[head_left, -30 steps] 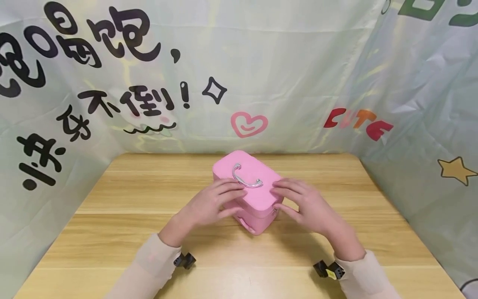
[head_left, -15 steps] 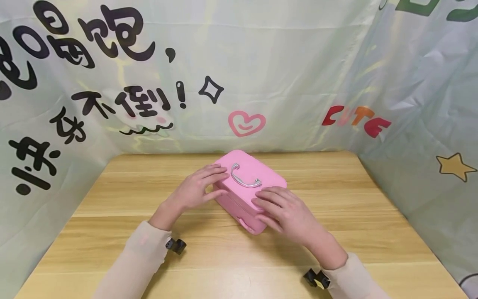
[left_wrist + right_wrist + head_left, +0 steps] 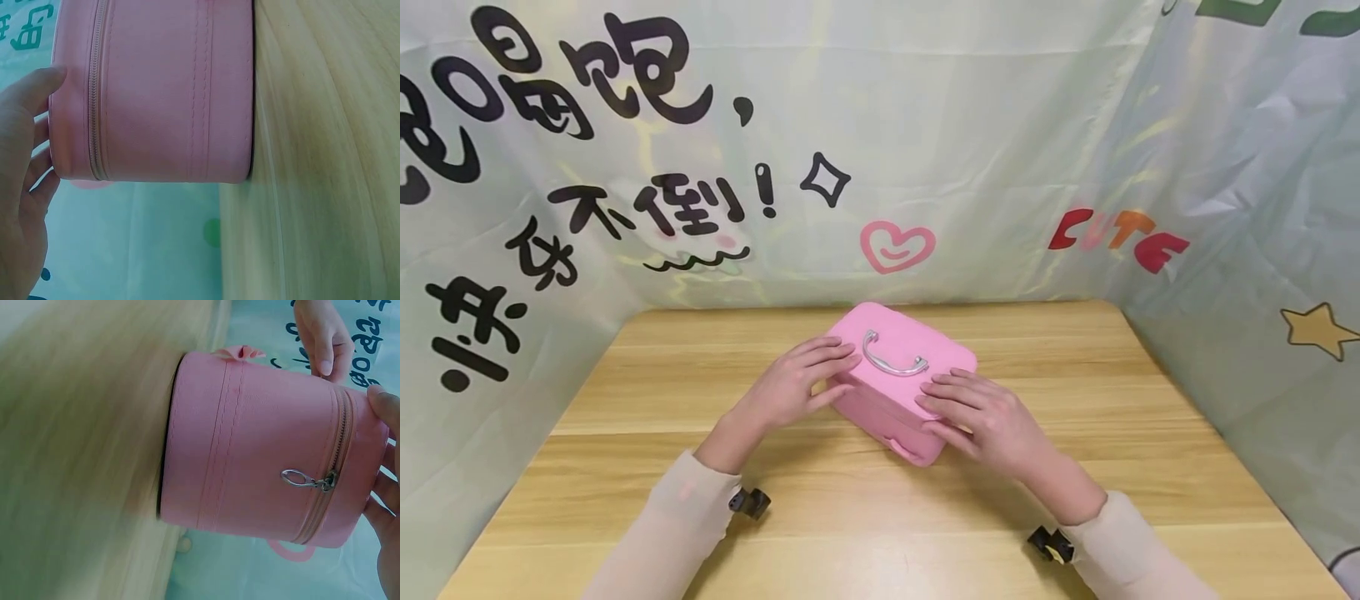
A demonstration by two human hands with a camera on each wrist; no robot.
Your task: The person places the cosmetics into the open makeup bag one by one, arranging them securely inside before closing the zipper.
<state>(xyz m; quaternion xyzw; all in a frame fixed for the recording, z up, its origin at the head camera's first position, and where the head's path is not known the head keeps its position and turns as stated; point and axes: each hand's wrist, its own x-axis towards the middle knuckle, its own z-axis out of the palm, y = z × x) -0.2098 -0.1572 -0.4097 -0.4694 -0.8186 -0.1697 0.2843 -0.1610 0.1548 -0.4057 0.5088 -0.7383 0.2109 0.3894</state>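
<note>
A pink zip-up case point(image 3: 917, 333) with a curved silver handle point(image 3: 887, 365) on its lid stands on the wooden table. My left hand point(image 3: 790, 387) lies at the left end of the lid, fingers extended over the top; in the left wrist view its thumb point(image 3: 53, 80) touches the side above the zip point(image 3: 95, 94). At the near right corner, my right hand point(image 3: 981, 421) rests its fairly straight fingers on the lid, thumb against the side. The right wrist view shows a silver zip pull point(image 3: 303, 479) hanging at the end face. The zip looks closed all along.
The wooden table point(image 3: 865, 533) reaches back to a pale printed curtain point(image 3: 985, 150), which surrounds it at the back and both sides. A small pink tab point(image 3: 904, 450) sticks out from the case's front. Each wrist carries a small black camera point(image 3: 749, 503).
My left hand has shifted back and left along the lid, and my right hand has come left to the near corner. The case has turned slightly, its near corner swinging right.
</note>
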